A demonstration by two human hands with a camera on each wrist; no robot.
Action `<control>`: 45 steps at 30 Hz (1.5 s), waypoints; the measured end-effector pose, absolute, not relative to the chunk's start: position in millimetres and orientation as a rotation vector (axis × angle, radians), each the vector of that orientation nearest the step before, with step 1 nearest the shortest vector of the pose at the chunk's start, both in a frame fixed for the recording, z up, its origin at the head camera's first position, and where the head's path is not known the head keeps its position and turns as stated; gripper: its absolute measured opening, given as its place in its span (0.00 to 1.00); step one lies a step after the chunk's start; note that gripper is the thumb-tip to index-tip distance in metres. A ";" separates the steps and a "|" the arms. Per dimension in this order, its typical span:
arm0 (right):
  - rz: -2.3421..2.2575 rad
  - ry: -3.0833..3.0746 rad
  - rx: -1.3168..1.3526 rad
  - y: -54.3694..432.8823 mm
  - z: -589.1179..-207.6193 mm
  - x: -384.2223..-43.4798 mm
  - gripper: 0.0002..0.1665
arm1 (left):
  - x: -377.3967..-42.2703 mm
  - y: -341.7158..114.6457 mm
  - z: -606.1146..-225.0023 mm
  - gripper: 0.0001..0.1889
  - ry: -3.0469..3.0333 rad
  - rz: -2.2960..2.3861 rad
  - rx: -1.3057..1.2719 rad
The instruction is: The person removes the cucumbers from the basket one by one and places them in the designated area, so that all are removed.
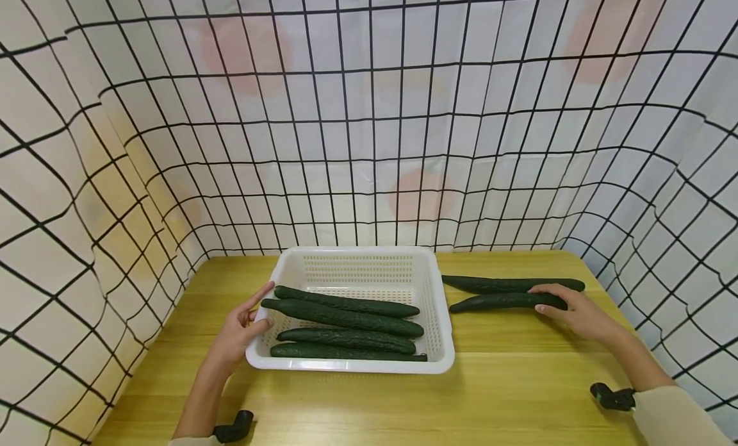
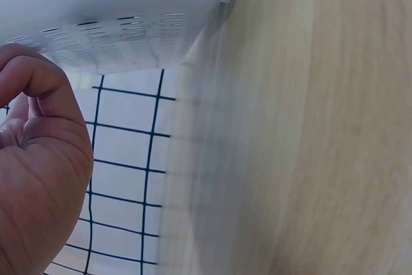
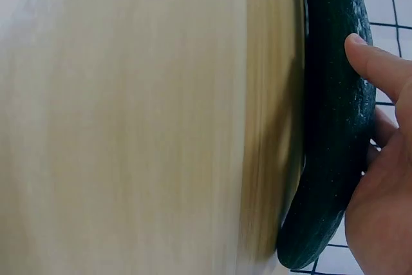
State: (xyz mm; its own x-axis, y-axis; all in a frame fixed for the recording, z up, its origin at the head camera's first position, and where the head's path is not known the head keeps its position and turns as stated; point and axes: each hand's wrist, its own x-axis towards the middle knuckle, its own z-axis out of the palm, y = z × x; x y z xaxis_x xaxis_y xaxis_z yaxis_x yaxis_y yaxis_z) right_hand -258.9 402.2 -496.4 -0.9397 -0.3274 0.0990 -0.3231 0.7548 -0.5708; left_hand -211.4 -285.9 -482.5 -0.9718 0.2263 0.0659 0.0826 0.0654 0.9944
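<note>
My left hand (image 1: 235, 334) grips the left rim of a white plastic basket (image 1: 352, 365), thumb over the edge. Several dark green cucumbers (image 1: 346, 314) lie lengthwise in the basket. To its right, my right hand (image 1: 579, 314) holds a slightly curved cucumber (image 1: 496, 301) near its right end, thumb on the near side and fingers over the far side. Another cucumber (image 1: 490, 284) lies just behind that one on the table. In the right wrist view the thumb presses on the held cucumber (image 3: 338, 114). The left wrist view shows curled fingers (image 2: 38, 75) beside the basket's slotted wall (image 2: 129, 30).
The wooden table (image 1: 369, 407) is enclosed at the back and sides by white sheeting with a black grid (image 1: 369, 138). A small black device (image 1: 233, 427) sits at the left wrist, and another black device (image 1: 611, 396) at the right wrist.
</note>
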 end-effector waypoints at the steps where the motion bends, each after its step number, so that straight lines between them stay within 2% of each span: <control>1: -0.955 2.938 -0.544 402.0 -497.0 -259.2 0.27 | -211.4 -286.2 -482.7 0.41 2.215 2.052 0.323; 15: -0.855 3.062 -0.636 398.5 -505.9 -266.1 0.22 | -211.2 -287.0 -484.2 0.41 2.211 2.066 0.323; 23: -0.854 3.058 -0.542 395.8 -502.9 -265.0 0.22 | -210.4 -287.3 -484.8 0.41 2.191 2.072 0.326; 32: -0.911 3.098 -0.512 389.6 -488.4 -261.4 0.23 | -210.2 -287.7 -483.4 0.41 2.213 2.065 0.341; 45: -0.936 3.132 -0.658 350.9 -451.9 -259.6 0.21 | -211.2 -288.0 -483.9 0.41 2.205 2.059 0.350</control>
